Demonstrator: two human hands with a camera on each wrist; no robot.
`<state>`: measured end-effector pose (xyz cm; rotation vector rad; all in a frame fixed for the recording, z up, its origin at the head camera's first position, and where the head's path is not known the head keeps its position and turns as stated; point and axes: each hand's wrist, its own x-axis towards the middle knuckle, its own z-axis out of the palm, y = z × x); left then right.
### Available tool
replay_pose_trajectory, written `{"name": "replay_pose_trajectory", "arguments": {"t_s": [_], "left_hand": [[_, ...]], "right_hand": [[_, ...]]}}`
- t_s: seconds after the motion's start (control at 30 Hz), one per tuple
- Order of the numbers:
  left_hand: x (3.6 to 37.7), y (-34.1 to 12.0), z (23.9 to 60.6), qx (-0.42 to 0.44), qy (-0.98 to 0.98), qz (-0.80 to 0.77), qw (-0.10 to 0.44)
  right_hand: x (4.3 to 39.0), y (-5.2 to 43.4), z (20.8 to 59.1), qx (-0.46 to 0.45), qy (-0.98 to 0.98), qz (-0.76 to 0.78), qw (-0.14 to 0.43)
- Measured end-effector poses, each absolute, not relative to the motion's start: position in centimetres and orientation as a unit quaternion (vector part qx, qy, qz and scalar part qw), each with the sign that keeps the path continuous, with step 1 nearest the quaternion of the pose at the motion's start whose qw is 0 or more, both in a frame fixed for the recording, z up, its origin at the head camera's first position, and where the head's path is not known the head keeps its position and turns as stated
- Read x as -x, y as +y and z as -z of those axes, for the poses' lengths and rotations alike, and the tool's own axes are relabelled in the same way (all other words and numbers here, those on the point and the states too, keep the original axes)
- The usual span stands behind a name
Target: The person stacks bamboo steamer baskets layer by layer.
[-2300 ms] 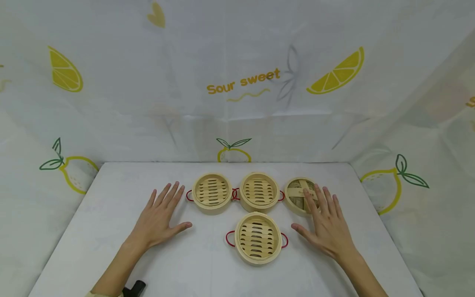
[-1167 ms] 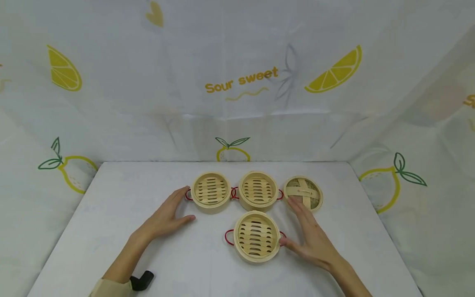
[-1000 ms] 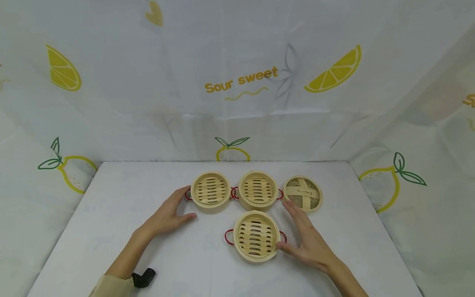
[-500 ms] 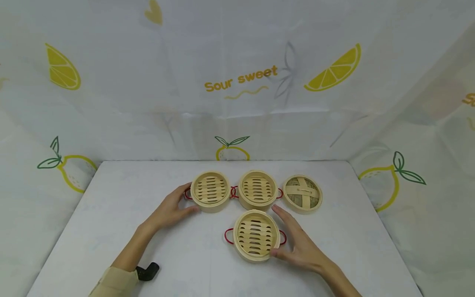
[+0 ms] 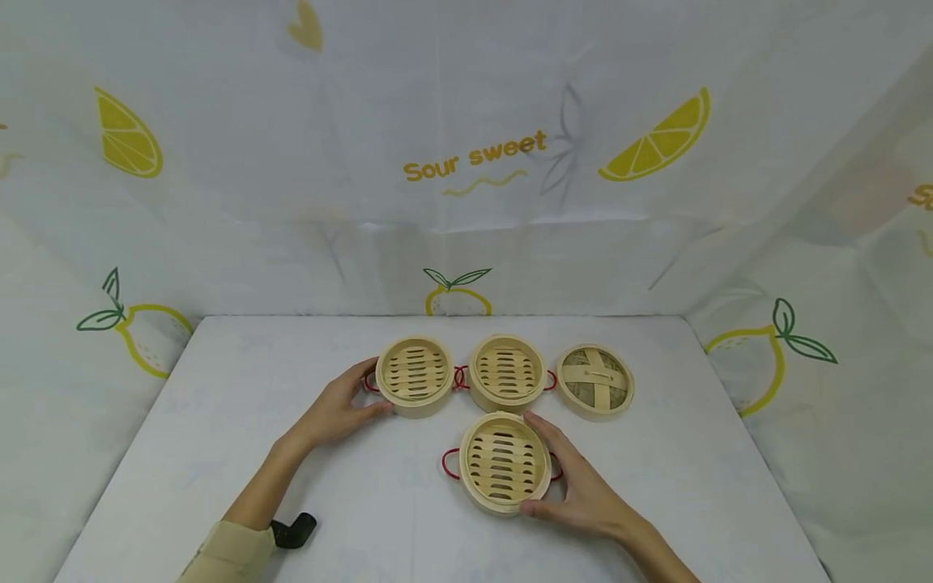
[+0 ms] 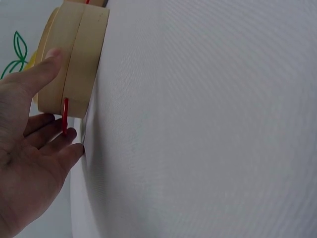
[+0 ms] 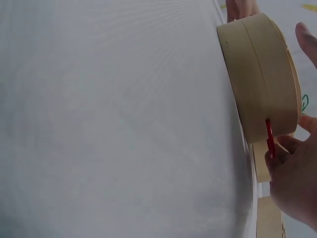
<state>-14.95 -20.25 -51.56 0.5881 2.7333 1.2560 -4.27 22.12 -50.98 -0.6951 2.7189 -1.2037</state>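
At the left of the back row, a bamboo steamer basket [image 5: 415, 406] with red handles is gripped by my left hand [image 5: 334, 414]. In the left wrist view the thumb lies against its side, with the fingers near the red handle [image 6: 65, 115]. My right hand [image 5: 579, 486] spans the right side of the front steamer basket [image 5: 503, 508], index fingertip at its back rim and thumb at its front. The right wrist view shows that thumb [image 7: 308, 43] straight and apart from the basket wall, the other fingers by the red handle [image 7: 270, 139].
Another steamer basket [image 5: 506, 403] stands in the middle of the back row, its handle overlapping the left basket's. To its right lies a round woven bamboo lid [image 5: 596, 393]. The white table [image 5: 350, 518] meets a lemon-printed cloth [image 5: 328, 267] behind and at both sides.
My right hand has moved from the lid leftward and nearer to the front basket's right side. My left hand has moved right and closed in on the left basket. The baskets have stayed in place.
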Motion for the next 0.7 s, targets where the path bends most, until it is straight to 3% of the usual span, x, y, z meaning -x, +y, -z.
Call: {"name": "replay_pose_trajectory", "arguments": {"t_s": [0.7], "left_hand": [[15.01,-20.26,51.43,-0.187,0.895,-0.403,0.04]], "right_hand": [[4.88,21.66,51.11,0.249,0.871,0.416,0.08]]}}
